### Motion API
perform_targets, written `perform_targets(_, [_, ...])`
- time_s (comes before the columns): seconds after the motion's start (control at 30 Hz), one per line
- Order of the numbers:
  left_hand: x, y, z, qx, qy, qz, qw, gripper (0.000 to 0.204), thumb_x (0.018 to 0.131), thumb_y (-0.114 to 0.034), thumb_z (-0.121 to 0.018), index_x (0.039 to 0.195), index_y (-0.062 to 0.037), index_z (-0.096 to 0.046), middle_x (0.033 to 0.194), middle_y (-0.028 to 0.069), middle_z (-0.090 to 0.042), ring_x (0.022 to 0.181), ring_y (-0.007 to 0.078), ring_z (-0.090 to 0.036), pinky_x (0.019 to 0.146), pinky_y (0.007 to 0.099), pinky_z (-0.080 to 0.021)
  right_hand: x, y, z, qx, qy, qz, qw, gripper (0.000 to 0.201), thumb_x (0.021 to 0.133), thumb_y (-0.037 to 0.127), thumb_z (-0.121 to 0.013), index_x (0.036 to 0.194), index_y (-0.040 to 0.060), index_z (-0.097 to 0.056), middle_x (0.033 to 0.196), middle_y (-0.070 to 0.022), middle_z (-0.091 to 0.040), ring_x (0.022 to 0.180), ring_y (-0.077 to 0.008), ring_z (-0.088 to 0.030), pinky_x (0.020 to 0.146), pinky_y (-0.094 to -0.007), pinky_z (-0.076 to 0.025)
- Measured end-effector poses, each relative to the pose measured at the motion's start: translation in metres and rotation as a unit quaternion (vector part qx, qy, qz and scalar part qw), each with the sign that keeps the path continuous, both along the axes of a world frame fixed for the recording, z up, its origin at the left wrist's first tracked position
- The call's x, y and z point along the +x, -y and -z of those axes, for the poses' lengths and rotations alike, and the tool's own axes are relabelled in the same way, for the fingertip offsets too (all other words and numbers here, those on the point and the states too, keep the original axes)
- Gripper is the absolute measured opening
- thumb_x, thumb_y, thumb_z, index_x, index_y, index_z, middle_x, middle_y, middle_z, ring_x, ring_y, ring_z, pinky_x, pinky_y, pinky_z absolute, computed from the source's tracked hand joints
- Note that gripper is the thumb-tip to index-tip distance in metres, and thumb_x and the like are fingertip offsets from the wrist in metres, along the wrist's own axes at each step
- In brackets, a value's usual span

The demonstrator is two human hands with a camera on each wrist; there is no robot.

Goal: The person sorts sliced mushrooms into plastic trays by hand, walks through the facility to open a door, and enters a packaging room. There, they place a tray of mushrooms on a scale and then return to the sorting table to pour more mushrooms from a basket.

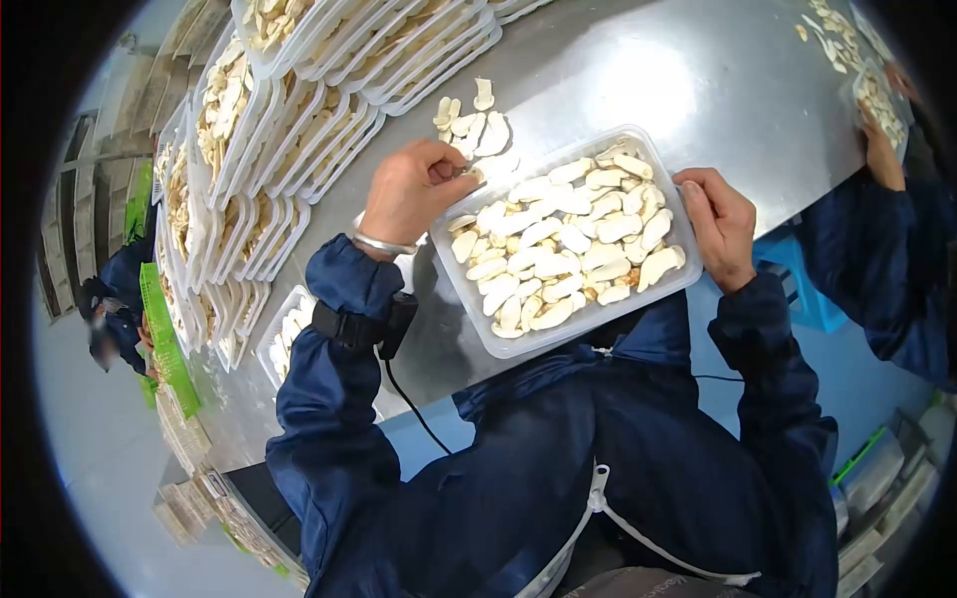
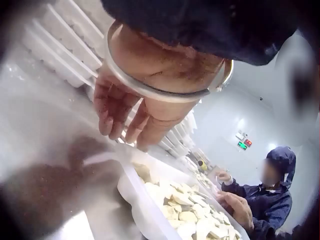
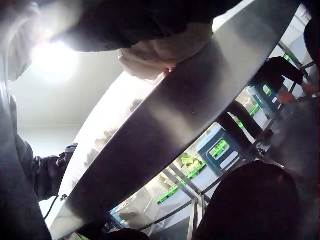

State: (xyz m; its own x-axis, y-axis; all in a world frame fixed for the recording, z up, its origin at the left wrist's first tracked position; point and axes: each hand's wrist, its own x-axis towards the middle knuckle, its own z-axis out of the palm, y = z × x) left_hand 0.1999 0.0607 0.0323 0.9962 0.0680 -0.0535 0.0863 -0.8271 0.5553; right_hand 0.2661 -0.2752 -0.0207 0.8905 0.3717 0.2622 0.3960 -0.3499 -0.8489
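Observation:
A clear plastic tray (image 1: 493, 337) full of pale slices (image 1: 573, 237) that look like mushroom sits at the table's near edge, slightly tilted in the head view. My right hand (image 1: 720, 224) grips its right side, thumb along the rim. By the upper left corner is my left hand (image 1: 414, 189), wearing a metal bangle, thumb and fingers bent close together beside a small pile of loose slices (image 1: 485, 132). Its fingertips (image 2: 120, 134) hang right by the tray rim in the left wrist view; I cannot tell whether they pinch a slice.
Stacked trays (image 1: 289, 149) of slices crowd the left of the metal table (image 1: 638, 85). Another tray (image 1: 282, 334) lies behind my left forearm. Across on the right, another person's hand (image 1: 882, 149) is at a tray. A blue stool (image 1: 812, 289) stands below the table's right edge.

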Motion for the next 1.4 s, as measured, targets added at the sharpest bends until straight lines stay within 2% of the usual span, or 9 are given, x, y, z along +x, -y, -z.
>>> perform_targets(0.13, [0.010,0.003,0.005,0.007,-0.004,0.007,1.000,0.024,0.069,-0.017,-0.077,0.080,-0.0007,-0.064,0.071,0.0091,-0.056,0.062,0.0224,-0.055,0.057,0.0335,-0.044,0.000,0.001,0.001,-0.002,-0.015,0.000,1.000,0.014,0.093,0.010,-0.057,0.096,-0.0012,-0.064,0.065,-0.0056,-0.058,0.056,-0.0073,-0.048,0.053,-0.0231,-0.040])
perform_targets(0.3, [0.009,-0.004,0.011,0.022,0.016,0.017,0.999,0.018,0.071,-0.014,-0.072,0.078,-0.0009,-0.063,0.078,0.0100,-0.060,0.067,0.0251,-0.059,0.061,0.0359,-0.047,-0.001,0.000,0.001,-0.004,-0.011,0.005,1.000,0.015,0.094,0.012,-0.056,0.096,-0.0009,-0.064,0.066,-0.0048,-0.058,0.057,-0.0065,-0.049,0.053,-0.0227,-0.040])
perform_targets(0.4, [0.006,-0.009,0.014,0.087,0.011,0.018,0.996,0.023,0.073,-0.015,-0.076,0.086,0.0000,-0.064,0.076,0.0051,-0.057,0.066,0.0147,-0.052,0.063,0.0281,-0.046,0.000,0.000,0.003,-0.003,0.003,0.004,1.000,0.015,0.094,0.012,-0.056,0.097,-0.0009,-0.064,0.066,-0.0047,-0.058,0.057,-0.0065,-0.050,0.054,-0.0225,-0.041])
perform_targets(0.6, [0.008,-0.005,0.006,0.034,0.008,0.001,0.999,0.023,0.073,-0.014,-0.075,0.090,-0.0027,-0.065,0.075,0.0018,-0.051,0.065,0.0137,-0.048,0.062,0.0285,-0.044,0.000,0.000,0.002,-0.012,-0.004,0.005,1.000,0.016,0.095,0.012,-0.056,0.097,-0.0017,-0.064,0.067,-0.0054,-0.059,0.059,-0.0073,-0.052,0.055,-0.0227,-0.043])
perform_targets(0.7, [0.012,-0.007,0.010,0.031,0.003,0.021,0.999,0.025,0.071,-0.017,-0.073,0.089,-0.0033,-0.064,0.078,0.0075,-0.055,0.069,0.0234,-0.056,0.064,0.0360,-0.046,0.000,0.000,0.000,-0.007,-0.005,0.002,1.000,0.016,0.095,0.012,-0.056,0.097,-0.0019,-0.064,0.067,-0.0059,-0.060,0.059,-0.0075,-0.053,0.056,-0.0229,-0.043])
perform_targets(0.8, [0.013,-0.008,0.014,0.035,0.009,0.035,0.999,0.027,0.071,-0.018,-0.074,0.092,-0.0045,-0.065,0.081,0.0080,-0.055,0.072,0.0226,-0.057,0.066,0.0349,-0.047,-0.001,-0.001,-0.002,-0.011,-0.008,0.004,1.000,0.016,0.095,0.012,-0.056,0.097,-0.0019,-0.064,0.068,-0.0062,-0.060,0.059,-0.0079,-0.053,0.056,-0.0232,-0.044])
perform_targets(0.9, [0.012,-0.004,0.010,0.028,0.032,0.025,0.999,0.025,0.073,-0.015,-0.075,0.094,-0.0061,-0.065,0.079,0.0025,-0.050,0.070,0.0153,-0.049,0.067,0.0284,-0.044,-0.001,-0.001,0.000,-0.015,0.000,0.006,1.000,0.016,0.094,0.012,-0.056,0.097,-0.0018,-0.064,0.068,-0.0064,-0.061,0.058,-0.0082,-0.054,0.056,-0.0235,-0.044])
perform_targets(1.3, [0.013,-0.005,0.015,0.021,0.032,0.062,0.997,0.026,0.073,-0.012,-0.074,0.095,-0.0043,-0.064,0.082,0.0034,-0.053,0.073,0.0153,-0.052,0.069,0.0290,-0.046,0.000,0.000,0.005,-0.016,0.013,0.003,1.000,0.016,0.095,0.012,-0.055,0.096,-0.0011,-0.064,0.067,-0.0065,-0.060,0.058,-0.0081,-0.053,0.055,-0.0239,-0.044])
perform_targets(1.4, [0.009,-0.006,0.010,0.021,0.035,0.010,0.999,0.025,0.071,-0.015,-0.073,0.090,-0.0024,-0.064,0.081,0.0088,-0.055,0.075,0.0240,-0.058,0.067,0.0343,-0.047,0.001,0.000,0.005,-0.015,0.020,0.002,1.000,0.016,0.095,0.012,-0.055,0.096,-0.0014,-0.064,0.067,-0.0063,-0.060,0.058,-0.0080,-0.053,0.055,-0.0236,-0.044])
